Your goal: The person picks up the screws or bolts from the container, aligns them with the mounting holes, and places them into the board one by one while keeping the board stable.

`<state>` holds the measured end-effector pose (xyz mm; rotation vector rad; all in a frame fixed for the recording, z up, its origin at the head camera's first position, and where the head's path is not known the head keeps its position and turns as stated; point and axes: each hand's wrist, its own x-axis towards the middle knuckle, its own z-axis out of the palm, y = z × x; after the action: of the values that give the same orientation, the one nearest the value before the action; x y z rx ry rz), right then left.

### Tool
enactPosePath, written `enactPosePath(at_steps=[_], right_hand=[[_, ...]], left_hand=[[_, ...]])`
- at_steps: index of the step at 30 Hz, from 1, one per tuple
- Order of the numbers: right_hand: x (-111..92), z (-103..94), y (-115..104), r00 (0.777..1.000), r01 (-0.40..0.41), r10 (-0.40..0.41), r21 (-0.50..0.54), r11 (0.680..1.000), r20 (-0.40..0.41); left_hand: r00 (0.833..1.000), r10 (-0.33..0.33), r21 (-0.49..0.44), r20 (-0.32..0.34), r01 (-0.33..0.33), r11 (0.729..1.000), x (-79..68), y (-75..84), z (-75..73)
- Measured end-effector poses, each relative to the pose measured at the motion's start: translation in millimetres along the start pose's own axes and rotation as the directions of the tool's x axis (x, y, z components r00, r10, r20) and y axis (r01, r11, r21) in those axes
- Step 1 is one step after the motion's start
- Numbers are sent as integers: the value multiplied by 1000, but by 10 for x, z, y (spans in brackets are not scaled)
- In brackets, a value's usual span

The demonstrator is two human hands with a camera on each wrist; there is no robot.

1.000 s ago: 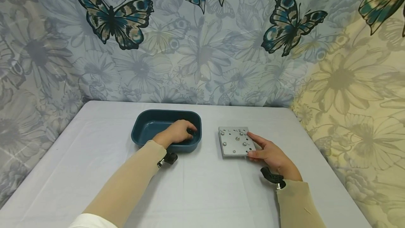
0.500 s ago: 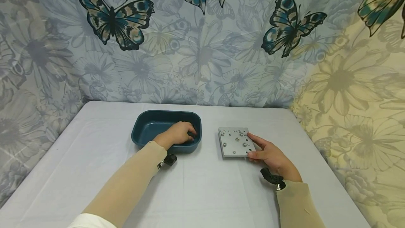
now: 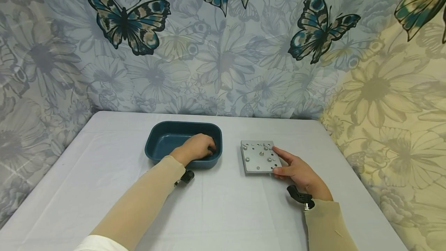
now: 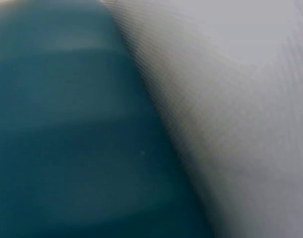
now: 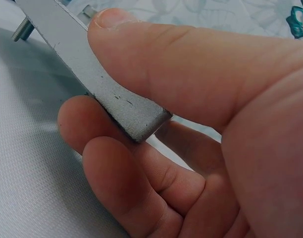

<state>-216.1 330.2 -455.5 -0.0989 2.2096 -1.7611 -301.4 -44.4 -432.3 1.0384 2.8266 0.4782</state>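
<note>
A silver metal plate (image 3: 256,156), dotted with holes and several bolt heads, is gripped at its right edge by my right hand (image 3: 301,171). In the right wrist view the thumb (image 5: 191,69) lies on the top of the plate (image 5: 104,74) and curled fingers (image 5: 112,168) support it from below. A threaded bolt end (image 5: 24,29) sticks out of its underside. My left hand (image 3: 196,146) reaches into the right end of a dark teal rectangular tub (image 3: 205,163), fingers bent downward. Its fingertips are hidden, so I cannot tell what they hold. Only the tub's outer wall (image 4: 82,148) shows in the left wrist view.
Both things are on a table with a white cloth (image 3: 223,212). The tub stands left of the plate with a stretch of cloth between them. A patterned butterfly backdrop (image 3: 223,69) rises behind the table's far edge.
Inside the tub my left hand has shifted slightly and its fingers have drawn in and down. My right hand and the plate have stayed in place.
</note>
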Motion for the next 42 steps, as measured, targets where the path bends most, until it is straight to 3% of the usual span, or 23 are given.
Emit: enactPosePath(at_steps=[11, 15, 17, 20, 24, 30, 34, 36, 37, 39, 42], right_hand=[[-1, 7, -5, 1000, -8, 8, 1, 1000, -7], [1, 9, -9, 1000, -6, 6, 2, 1000, -3], [0, 10, -12, 1000, -6, 6, 3, 1000, -2], [-3, 11, -17, 1000, -7, 7, 5, 1000, 1], [-8, 10, -19, 1000, -5, 5, 3, 1000, 2], [-9, 6, -18, 1000, 1, -1, 3, 1000, 3], [-9, 2, -16, 1000, 1, -1, -5, 1000, -4], [-8, 0, -15, 1000, 0, 0, -13, 1000, -6], [-7, 0, -14, 1000, 0, 0, -17, 1000, -9], [-8, 0, -13, 1000, 1, -1, -21, 1000, -10], [-7, 2, -15, 1000, 4, -4, -25, 1000, -9]], left_hand=[[999, -14, -6, 35, 14, 1000, 11, -9, 10], [999, -38, -107, 6, 38, 993, 8, -37, -35], [997, -79, -206, -19, 73, 976, -8, -47, -86], [985, -170, -425, -20, 146, 893, -52, -50, -173], [966, -257, -676, 25, 206, 708, -108, -51, -263], [938, -344, -853, 51, 220, 473, -98, -53, -286], [930, -363, -946, 55, 165, 280, -57, -20, -267], [931, -361, -971, 56, 135, 197, -35, 7, -257], [932, -357, -978, 54, 122, 171, -28, 25, -254], [934, -352, -983, 53, 111, 146, -10, 67, -257], [939, -340, -981, 45, 106, 162, 10, 156, -285]])
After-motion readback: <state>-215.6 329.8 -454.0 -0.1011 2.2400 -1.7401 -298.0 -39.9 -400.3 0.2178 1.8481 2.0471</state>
